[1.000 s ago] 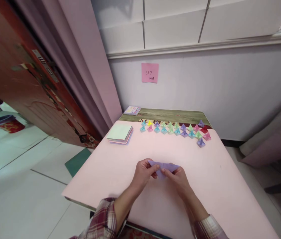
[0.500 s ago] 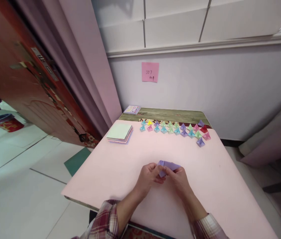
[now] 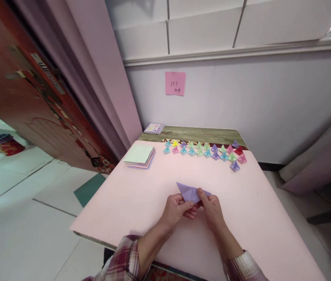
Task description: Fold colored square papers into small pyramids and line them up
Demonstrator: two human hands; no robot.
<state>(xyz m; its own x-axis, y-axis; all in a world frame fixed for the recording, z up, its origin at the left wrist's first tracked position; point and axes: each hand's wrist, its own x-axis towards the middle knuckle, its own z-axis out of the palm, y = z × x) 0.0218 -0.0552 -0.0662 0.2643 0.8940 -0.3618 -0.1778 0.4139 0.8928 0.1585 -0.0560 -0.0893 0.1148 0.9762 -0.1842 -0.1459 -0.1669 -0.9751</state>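
Observation:
A folded sheet of purple origami paper [image 3: 187, 192] is held between both hands above the pink-covered table [image 3: 142, 203]. My left hand [image 3: 175, 210] pinches its lower left edge, with the thumb on the front face. On the right side, my right hand [image 3: 210, 207] grips the paper with its thumb pressed on the front near the middle crease. The left part of the paper rises to a pointed corner, and a small tip shows past my right thumb. Some fingers of both hands are hidden behind the paper.
Several small folded paper pieces [image 3: 215, 155] in many colours stand in rows at the table's back. A stack of square paper [image 3: 138, 154] lies at the left, with a printed packet [image 3: 154, 128] behind it. A pink note [image 3: 175, 83] is on the wall.
The purple paper has gone from a compact, partly covered shape to a wider one with its left point showing. My right thumb has moved up onto its front.

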